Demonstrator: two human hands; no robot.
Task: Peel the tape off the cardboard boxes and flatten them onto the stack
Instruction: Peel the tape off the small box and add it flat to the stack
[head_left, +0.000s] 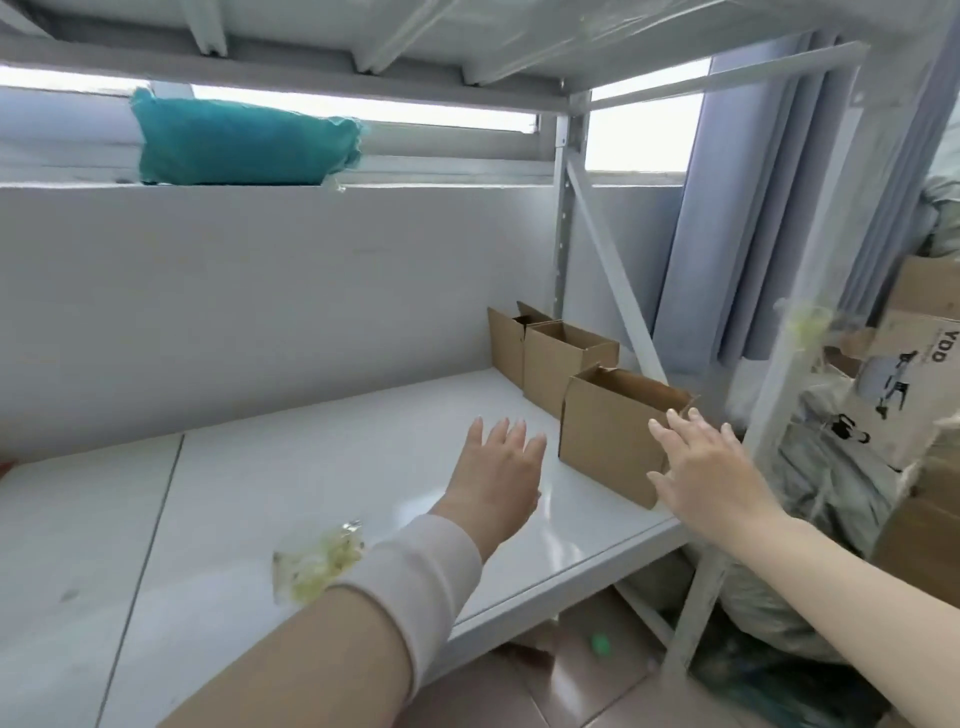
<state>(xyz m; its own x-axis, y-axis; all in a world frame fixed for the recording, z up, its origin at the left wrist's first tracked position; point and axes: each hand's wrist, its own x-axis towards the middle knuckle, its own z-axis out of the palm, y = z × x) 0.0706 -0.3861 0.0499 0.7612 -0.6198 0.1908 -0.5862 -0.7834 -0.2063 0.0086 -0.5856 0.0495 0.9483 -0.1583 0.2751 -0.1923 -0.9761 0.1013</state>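
Three small open cardboard boxes stand in a row along the right side of the white shelf (311, 467). The nearest box (608, 431) sits close to the shelf's right edge, with a second box (558, 364) and a third box (506, 338) behind it. My left hand (498, 473) hovers with fingers spread just left of the nearest box, not touching it. My right hand (711, 467) reaches with straight fingers over that box's near right corner. Neither hand holds anything. A crumpled wad of clear tape (317, 564) lies on the shelf near my left wrist.
A white metal shelf upright (563, 208) and diagonal brace stand behind the boxes. A teal bag (244, 137) lies on the ledge above. Printed cardboard (904, 374) and grey sacks (831, 467) crowd the right. Another shelf deck hangs overhead.
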